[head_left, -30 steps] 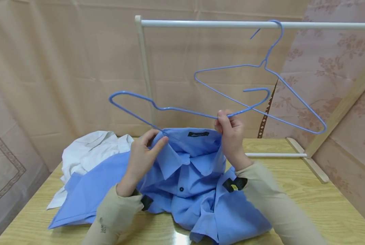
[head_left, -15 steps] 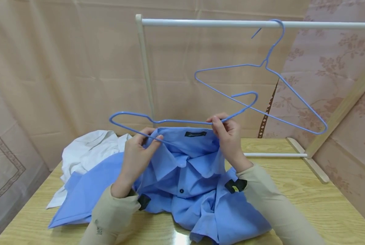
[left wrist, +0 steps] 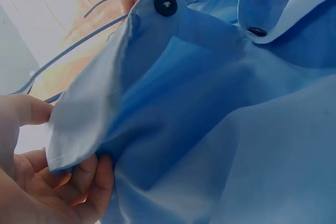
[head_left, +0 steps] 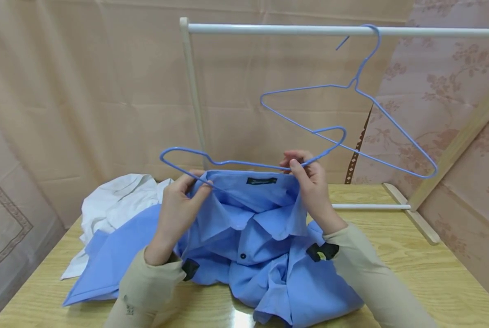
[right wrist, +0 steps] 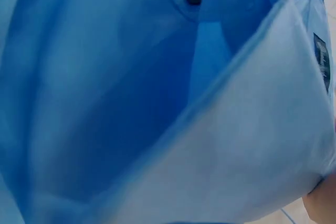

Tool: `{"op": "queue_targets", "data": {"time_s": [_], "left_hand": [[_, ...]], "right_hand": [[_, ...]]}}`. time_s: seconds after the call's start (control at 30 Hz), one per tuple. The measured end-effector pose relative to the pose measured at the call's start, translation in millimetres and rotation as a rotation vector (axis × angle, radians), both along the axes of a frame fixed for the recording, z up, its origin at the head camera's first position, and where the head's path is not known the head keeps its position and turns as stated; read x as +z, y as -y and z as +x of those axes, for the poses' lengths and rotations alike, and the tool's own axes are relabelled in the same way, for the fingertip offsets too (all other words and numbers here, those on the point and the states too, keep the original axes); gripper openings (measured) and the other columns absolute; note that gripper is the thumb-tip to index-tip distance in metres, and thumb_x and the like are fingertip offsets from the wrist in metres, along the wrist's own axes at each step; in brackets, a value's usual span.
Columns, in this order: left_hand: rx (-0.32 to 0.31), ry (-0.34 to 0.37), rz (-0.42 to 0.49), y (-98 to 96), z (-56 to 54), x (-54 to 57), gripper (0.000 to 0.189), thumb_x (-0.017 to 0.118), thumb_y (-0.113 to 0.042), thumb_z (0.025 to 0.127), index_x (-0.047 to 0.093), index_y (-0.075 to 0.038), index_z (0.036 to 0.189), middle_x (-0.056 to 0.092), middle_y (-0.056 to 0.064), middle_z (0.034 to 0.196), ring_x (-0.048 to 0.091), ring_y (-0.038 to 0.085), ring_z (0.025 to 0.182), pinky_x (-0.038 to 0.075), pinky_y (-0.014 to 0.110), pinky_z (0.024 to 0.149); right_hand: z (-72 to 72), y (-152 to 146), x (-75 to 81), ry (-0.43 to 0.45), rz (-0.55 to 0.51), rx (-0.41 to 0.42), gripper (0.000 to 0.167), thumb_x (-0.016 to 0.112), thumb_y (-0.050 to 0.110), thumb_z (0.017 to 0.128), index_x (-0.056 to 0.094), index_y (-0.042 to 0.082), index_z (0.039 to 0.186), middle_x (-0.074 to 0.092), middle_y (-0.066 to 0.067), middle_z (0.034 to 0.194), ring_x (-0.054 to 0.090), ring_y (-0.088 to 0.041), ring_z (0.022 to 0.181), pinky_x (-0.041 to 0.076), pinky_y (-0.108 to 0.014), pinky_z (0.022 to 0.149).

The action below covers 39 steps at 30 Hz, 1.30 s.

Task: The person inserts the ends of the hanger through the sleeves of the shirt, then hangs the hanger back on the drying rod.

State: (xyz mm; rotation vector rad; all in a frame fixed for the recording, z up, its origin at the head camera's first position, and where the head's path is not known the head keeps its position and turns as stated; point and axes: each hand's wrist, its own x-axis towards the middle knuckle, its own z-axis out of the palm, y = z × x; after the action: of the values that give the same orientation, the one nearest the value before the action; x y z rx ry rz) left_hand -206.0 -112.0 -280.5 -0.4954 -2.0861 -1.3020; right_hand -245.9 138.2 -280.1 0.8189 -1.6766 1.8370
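A blue button-up shirt (head_left: 265, 232) has its collar raised and spread, a dark label (head_left: 262, 181) inside the neck. My left hand (head_left: 179, 205) pinches the left side of the collar between thumb and fingers. In the left wrist view those fingers (left wrist: 94, 182) curl behind the collar flap (left wrist: 84, 124). My right hand (head_left: 312, 182) is at the collar's right side, its thumb and fingers about a blue wire hanger (head_left: 248, 164) near the base of its hook. One shoulder of that hanger sticks out above my left hand; its lower bar runs down into the neck opening.
A second blue hanger (head_left: 330, 86) hangs from the white rail (head_left: 269, 29) of a wooden-ended rack. Behind the shirt's sleeve, at the left, lies a crumpled white garment (head_left: 113, 200). All this is on a wood-grain table (head_left: 416, 273) before beige curtains.
The blue hanger has come down towards the collar and lately shifted slightly right. My left hand has moved a little left, and my right hand slightly right, widening the collar.
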Motion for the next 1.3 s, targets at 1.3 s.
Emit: {"op": "queue_targets", "data": {"time_s": [1.3], "left_hand": [[-0.246, 0.196, 0.179, -5.2, 7.0, 4.3, 0.029, 0.060, 0.003, 0.080, 0.054, 0.003, 0.108, 0.059, 0.011, 0.106, 0.056, 0.008, 0.081, 0.046, 0.018, 0.072]], "right_hand": [[6.5, -13.7, 50.2, -0.127, 0.165, 0.107, 0.029, 0.038, -0.006, 0.088, 0.042, 0.010, 0.112, 0.062, 0.002, 0.082, 0.059, -0.012, 0.077, 0.049, -0.023, 0.072]]}}
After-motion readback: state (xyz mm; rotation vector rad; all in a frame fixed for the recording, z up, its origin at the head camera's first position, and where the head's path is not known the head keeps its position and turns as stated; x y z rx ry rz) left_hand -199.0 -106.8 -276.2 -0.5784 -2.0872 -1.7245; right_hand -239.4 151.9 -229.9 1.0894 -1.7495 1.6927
